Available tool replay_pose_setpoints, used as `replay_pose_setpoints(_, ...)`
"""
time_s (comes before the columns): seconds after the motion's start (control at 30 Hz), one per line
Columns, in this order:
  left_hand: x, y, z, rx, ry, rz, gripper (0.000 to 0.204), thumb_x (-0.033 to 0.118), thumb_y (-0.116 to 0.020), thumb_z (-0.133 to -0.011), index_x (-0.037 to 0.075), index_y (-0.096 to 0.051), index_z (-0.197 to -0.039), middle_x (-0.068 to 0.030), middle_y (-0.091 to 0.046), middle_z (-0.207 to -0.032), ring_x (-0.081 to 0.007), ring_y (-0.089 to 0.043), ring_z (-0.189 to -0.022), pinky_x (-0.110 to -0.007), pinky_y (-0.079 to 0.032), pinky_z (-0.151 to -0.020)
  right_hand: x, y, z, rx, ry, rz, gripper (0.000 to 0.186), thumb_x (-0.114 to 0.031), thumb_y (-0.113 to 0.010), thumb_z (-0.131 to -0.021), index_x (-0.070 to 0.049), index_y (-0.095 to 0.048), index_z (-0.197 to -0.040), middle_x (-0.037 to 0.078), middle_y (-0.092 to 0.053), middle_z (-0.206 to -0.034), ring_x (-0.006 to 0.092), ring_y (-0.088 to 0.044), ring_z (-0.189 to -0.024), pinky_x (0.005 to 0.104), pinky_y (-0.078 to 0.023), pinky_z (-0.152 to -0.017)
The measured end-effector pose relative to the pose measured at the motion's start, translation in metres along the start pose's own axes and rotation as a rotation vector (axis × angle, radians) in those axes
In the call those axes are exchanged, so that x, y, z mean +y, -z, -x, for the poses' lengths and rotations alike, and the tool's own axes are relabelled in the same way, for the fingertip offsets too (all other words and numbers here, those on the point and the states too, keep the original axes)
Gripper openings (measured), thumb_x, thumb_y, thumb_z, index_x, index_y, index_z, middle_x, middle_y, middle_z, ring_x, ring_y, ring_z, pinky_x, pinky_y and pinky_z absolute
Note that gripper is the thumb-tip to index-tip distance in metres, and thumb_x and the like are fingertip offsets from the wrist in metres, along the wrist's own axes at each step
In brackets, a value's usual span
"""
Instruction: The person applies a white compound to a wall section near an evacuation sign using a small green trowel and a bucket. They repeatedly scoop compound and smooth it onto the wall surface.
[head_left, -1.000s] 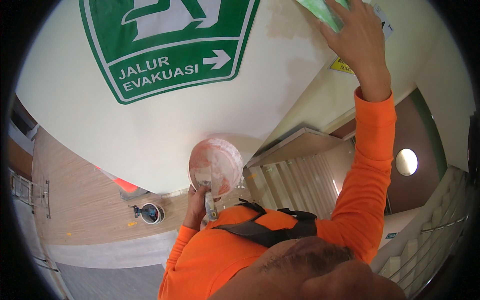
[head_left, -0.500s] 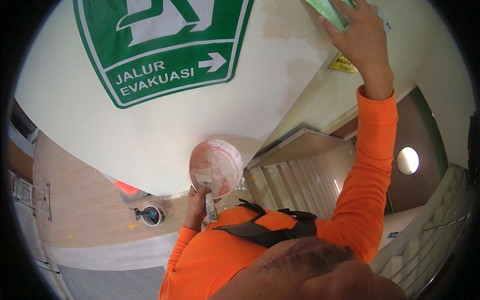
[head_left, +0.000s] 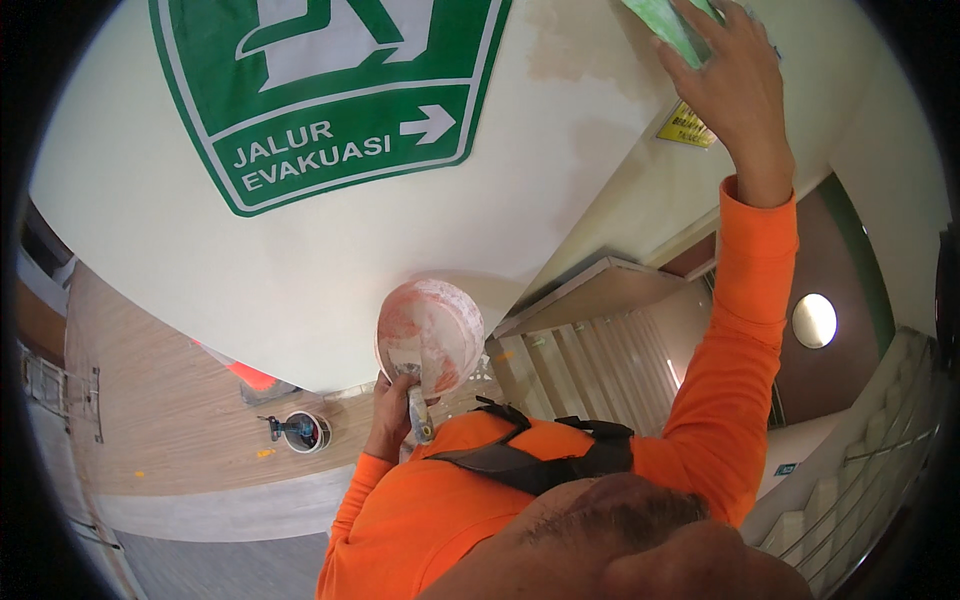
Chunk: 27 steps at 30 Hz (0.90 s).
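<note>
My right hand [head_left: 732, 95] is raised high against the white wall [head_left: 300, 270], its fingers spread over a flat green pad [head_left: 668, 24] pressed to the surface. A patch of duller filler [head_left: 585, 70] shows on the wall just left of it. My left hand [head_left: 388, 420] is held near my chest, gripping a round bowl [head_left: 430, 335] smeared with white and pinkish plaster, together with the handle of a putty knife [head_left: 418, 412]. Both sleeves are orange.
A large green and white arrow sign [head_left: 330, 95] covers the wall at upper left, with a small yellow label [head_left: 686, 126] near my right wrist. Below are stairs [head_left: 590, 360], a railing [head_left: 865, 480], a round lamp [head_left: 813, 320] and a bucket with a drill [head_left: 300, 432] on the wooden floor.
The view has shifted slightly. My right hand stays on the wall with the green pad, moved only a little. The left hand keeps the bowl still.
</note>
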<state>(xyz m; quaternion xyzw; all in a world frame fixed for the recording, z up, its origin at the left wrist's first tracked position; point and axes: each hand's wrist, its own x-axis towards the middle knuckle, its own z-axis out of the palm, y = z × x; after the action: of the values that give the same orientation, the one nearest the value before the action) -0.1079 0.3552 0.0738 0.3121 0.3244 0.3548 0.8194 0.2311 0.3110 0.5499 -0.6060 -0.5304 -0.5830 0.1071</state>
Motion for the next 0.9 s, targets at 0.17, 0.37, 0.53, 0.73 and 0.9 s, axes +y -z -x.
replay_pose_setpoints(0.17, -0.001, -0.001, 0.002, 0.031, 0.000, 0.002, 0.050, 0.004, -0.054, -0.086, -0.001, -0.041, -0.134, -0.0195, -0.059, -0.119, -0.0349, -0.070, -0.093, -0.046, -0.067, -0.071, -0.031, 0.014, -0.011, -0.088, -0.085, -0.127, 0.049, -0.026, -0.076, -0.080, -0.003, -0.069, -0.124, 0.024, -0.059, -0.126, 0.0377, -0.055, -0.114, 0.0462, -0.044, -0.101)
replay_pose_setpoints(0.37, -0.001, 0.009, -0.001, 0.007, -0.004, 0.001, 0.052, 0.005, -0.055, -0.086, 0.001, -0.040, -0.136, -0.0196, -0.058, -0.120, -0.0353, -0.069, -0.094, -0.047, -0.067, -0.070, -0.001, -0.013, 0.020, -0.197, -0.081, 0.056, 0.054, -0.036, -0.075, -0.085, -0.009, -0.065, -0.132, 0.018, -0.062, -0.125, 0.0347, -0.061, -0.108, 0.0443, -0.051, -0.094)
replay_pose_setpoints(0.53, 0.000, 0.009, 0.000, 0.033, 0.003, -0.016, 0.053, 0.006, -0.056, -0.086, 0.001, -0.040, -0.136, -0.0199, -0.058, -0.120, -0.0355, -0.069, -0.094, -0.047, -0.067, -0.071, 0.008, -0.013, 0.021, -0.102, -0.089, 0.054, 0.050, -0.042, -0.069, -0.087, -0.018, -0.068, -0.131, 0.019, -0.061, -0.128, 0.0357, -0.059, -0.115, 0.0461, -0.051, -0.095)
replay_pose_setpoints(0.73, 0.004, 0.004, 0.000, 0.034, -0.002, 0.001, 0.052, 0.006, -0.056, -0.085, 0.001, -0.041, -0.135, -0.0201, -0.058, -0.120, -0.0354, -0.069, -0.095, -0.047, -0.067, -0.071, -0.028, 0.015, -0.015, -0.046, -0.092, -0.195, 0.050, -0.026, -0.076, -0.080, -0.004, -0.069, -0.124, 0.025, -0.059, -0.125, 0.0378, -0.057, -0.112, 0.0460, -0.045, -0.099)
replay_pose_setpoints(0.9, 0.000, -0.001, 0.001, 0.028, -0.001, 0.014, 0.051, 0.005, -0.055, -0.086, 0.000, -0.042, -0.135, -0.0205, -0.059, -0.119, -0.0350, -0.069, -0.094, -0.046, -0.067, -0.070, -0.018, 0.008, -0.015, -0.134, -0.100, -0.140, 0.050, -0.034, -0.072, -0.085, -0.010, -0.068, -0.128, 0.024, -0.059, -0.129, 0.0388, -0.057, -0.116, 0.0460, -0.047, -0.100)
